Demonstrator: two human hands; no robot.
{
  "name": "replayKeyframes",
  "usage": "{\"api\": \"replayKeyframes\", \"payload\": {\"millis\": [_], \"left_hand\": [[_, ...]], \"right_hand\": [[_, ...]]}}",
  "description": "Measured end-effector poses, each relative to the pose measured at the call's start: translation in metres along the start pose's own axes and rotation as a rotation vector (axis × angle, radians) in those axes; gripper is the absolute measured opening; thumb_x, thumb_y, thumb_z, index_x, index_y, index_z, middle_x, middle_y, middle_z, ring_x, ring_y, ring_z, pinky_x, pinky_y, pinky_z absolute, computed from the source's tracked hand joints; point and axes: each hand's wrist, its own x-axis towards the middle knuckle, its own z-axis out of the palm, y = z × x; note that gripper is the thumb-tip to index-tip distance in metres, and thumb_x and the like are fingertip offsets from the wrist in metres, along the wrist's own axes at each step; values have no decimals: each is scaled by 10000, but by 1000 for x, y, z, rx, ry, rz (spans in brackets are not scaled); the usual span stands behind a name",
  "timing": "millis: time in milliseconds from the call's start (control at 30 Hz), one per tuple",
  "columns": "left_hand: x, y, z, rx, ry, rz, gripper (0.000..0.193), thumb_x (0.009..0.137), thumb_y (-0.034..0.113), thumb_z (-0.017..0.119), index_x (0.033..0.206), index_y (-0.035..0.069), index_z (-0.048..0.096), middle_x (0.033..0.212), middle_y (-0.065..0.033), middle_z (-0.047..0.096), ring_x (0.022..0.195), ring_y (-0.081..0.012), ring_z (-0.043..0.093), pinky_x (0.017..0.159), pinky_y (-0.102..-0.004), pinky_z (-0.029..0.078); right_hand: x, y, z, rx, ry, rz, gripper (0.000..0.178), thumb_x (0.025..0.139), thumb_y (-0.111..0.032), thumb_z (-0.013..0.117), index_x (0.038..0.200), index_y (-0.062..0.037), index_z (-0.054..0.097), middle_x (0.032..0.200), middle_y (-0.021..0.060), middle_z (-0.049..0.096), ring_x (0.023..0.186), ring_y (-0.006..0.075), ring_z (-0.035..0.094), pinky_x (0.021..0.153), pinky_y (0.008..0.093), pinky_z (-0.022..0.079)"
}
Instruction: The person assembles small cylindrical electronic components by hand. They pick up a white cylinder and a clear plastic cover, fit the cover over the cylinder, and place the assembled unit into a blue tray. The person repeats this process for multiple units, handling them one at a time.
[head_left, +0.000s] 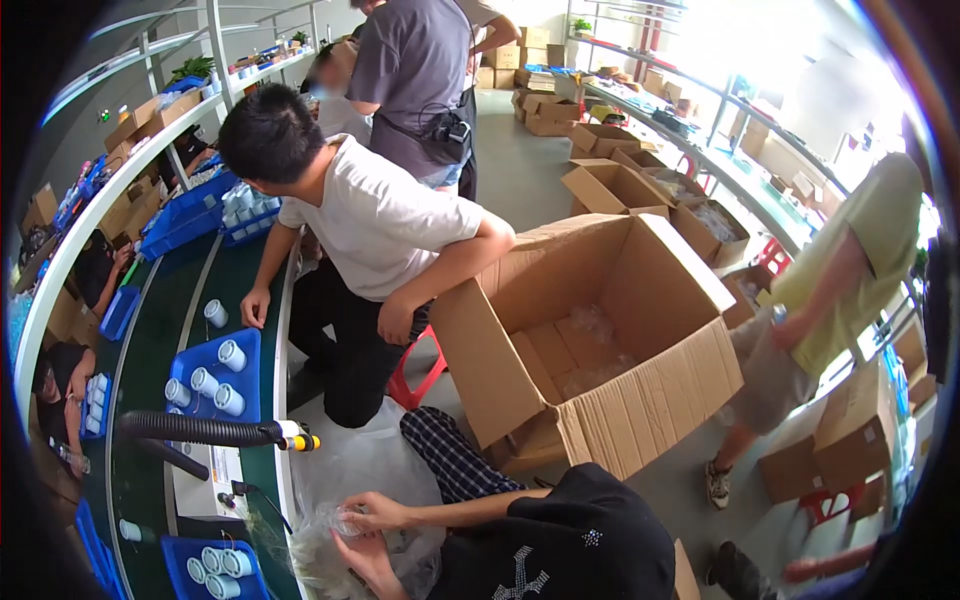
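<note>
Your two hands are together over a clear plastic bag (345, 460) that spreads down beside the green conveyor belt (145, 350). Your right hand (378, 512) has its thumb and fingers drawn in narrowly on a crinkled piece of clear plastic (343, 522) at the bag's upper side; whether that piece is part of the bag you cannot tell from here. Your left hand (368, 560) is just below, its fingers reaching up toward the same plastic, and how firmly it grips cannot be told. Your plaid trouser leg (460, 460) stretches away beyond the bag. To the left, a ribbed black hose (200, 428) with a yellow-ended nozzle (303, 442) arches over a white equipment box (195, 495). The near blue tray (175, 555) bears four white cylindrical parts (237, 563), and the farther blue tray (195, 358) carries more of them. On the other side, a large open cardboard carton (650, 410) has clear plastic in its bottom, near a seated co-worker in a white T-shirt (375, 215).
</note>
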Motion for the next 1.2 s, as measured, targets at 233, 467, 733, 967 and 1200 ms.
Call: {"api": "replayKeyframes", "payload": {"millis": [233,467,733,967,1200], "left_hand": [[-15,-9,7,431,4,183,574,836,490,451,1261,106,406,1242,-61,445,1109,-209,452,877,-343,386],[-13,-2,-25,219,-10,104,580,836,515,415,1256,114,409,1272,-59,415,1153,-192,410,912,-339,359],[-24,3,-23,214,-45,230,481,843,407,478,1200,86,439,1261,-69,431,1143,-182,434,927,-351,359],[-16,9,-24,1332,-88,914,461,853,372,485,1212,88,431,1172,-60,495,1033,-212,507,855,-350,429],[-19,20,-50,-122,294,277,419,839,423,456,1041,69,552,978,-147,587,885,-291,570,638,-337,484]], "right_hand": [[16,-5,-10,-139,27,-66,316,896,-270,504,934,28,603,713,126,614,632,169,601,567,331,466],[24,-7,8,-274,-63,-97,278,889,-256,504,893,4,602,736,174,599,709,321,598,609,398,448],[19,-28,18,-201,-276,-226,340,918,-283,452,776,13,536,690,153,552,657,316,547,597,377,419],[7,-58,18,96,-126,17,314,943,-230,421,761,12,504,634,87,479,590,159,455,559,305,385],[31,45,16,-292,117,-326,170,874,-145,500,973,-9,522,828,120,556,774,256,577,687,330,456]]}}
